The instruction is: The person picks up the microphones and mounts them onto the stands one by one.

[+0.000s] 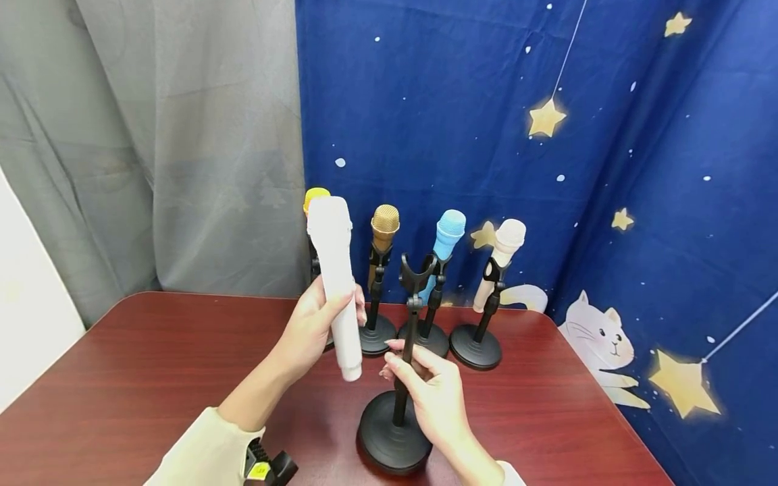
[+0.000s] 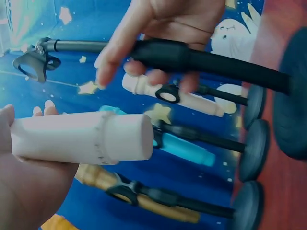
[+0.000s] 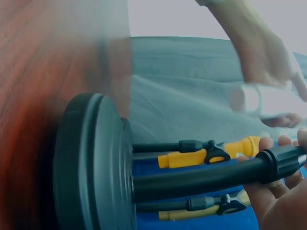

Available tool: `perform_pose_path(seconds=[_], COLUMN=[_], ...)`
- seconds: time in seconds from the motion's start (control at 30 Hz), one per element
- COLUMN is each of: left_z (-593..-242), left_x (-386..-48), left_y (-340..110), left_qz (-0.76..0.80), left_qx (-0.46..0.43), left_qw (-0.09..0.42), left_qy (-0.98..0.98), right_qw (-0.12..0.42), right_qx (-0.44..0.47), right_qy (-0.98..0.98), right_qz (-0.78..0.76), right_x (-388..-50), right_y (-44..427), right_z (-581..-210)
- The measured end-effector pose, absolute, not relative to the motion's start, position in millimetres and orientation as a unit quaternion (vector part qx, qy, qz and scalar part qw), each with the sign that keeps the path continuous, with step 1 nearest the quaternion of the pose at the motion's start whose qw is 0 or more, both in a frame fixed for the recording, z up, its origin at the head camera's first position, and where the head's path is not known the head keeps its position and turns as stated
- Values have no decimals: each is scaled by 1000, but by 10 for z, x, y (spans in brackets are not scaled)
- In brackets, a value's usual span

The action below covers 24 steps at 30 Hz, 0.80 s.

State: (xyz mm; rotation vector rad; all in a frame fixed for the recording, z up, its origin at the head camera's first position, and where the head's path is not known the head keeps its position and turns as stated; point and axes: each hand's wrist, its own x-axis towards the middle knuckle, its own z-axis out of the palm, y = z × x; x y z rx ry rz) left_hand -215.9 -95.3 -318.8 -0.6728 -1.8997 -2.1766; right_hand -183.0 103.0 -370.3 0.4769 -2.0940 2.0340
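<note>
In the head view my left hand [image 1: 311, 325] grips a white microphone [image 1: 335, 263] around its body, head end up and slightly tilted, off the table. Its lower end faces the left wrist camera, where the white microphone [image 2: 72, 139] crosses the palm. My right hand [image 1: 436, 395] holds the pole of a black desktop microphone stand [image 1: 395, 439] between thumb and fingers. In the right wrist view those fingers curl at the ribbed collar of the stand [image 3: 201, 179]. The stand's round base is on the table, and its forked clip [image 1: 417, 275] holds nothing.
Behind, a row of black stands holds a yellow microphone [image 1: 316, 194], partly hidden, a gold microphone [image 1: 385, 223], a light blue microphone [image 1: 450, 229] and a pale microphone [image 1: 508, 236]. They stand near the back edge of the reddish-brown table [image 1: 152, 378], before grey and blue curtains.
</note>
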Motion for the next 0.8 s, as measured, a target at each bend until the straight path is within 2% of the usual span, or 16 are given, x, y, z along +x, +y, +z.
perform_pose_path(seconds=[0.17, 0.3, 0.6, 0.8], left_z=[-2910, -2709, -2551, -2579], left_x=[-2211, -2254, -2338, -2394], left_y=[-871, -767, -615, -589], left_qz=[-708, -698, -631, -575], left_qx=[-215, -234, -354, -355], left_qw=[149, 176, 145, 129], left_qy=[-656, -653, -675, -726], right_qw=[66, 55, 49, 45], right_qx=[163, 171, 198, 223], right_qy=[-700, -705, -711, -720], right_qz=[692, 686, 673, 656], right_x=[-1823, -1830, -1839, -1857], right_y=[948, 907, 888, 902], right_z=[-3748, -3821, -3898, -3901])
